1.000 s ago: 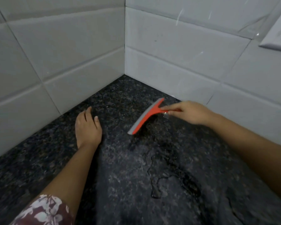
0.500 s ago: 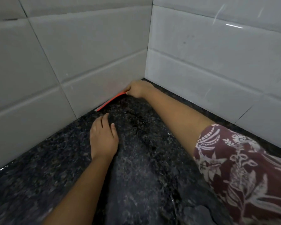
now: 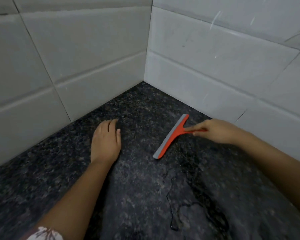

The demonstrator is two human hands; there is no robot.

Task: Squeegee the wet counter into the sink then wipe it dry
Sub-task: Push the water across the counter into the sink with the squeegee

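A red squeegee with a grey rubber blade rests its blade on the dark speckled granite counter, angled from near the right wall toward the middle. My right hand grips its red handle from the right. My left hand lies flat, palm down, on the counter to the left of the blade, holding nothing. A thin film and pooled streaks of water glisten on the counter below the squeegee. No sink is in view.
White tiled walls meet in a corner at the back; the left wall and right wall border the counter. A floral sleeve shows at the bottom left.
Half a second ago my right hand pressed the squeegee along the base of the left wall near the corner. It has since drawn the squeegee back to the right, away from the wall. My left hand stayed put.
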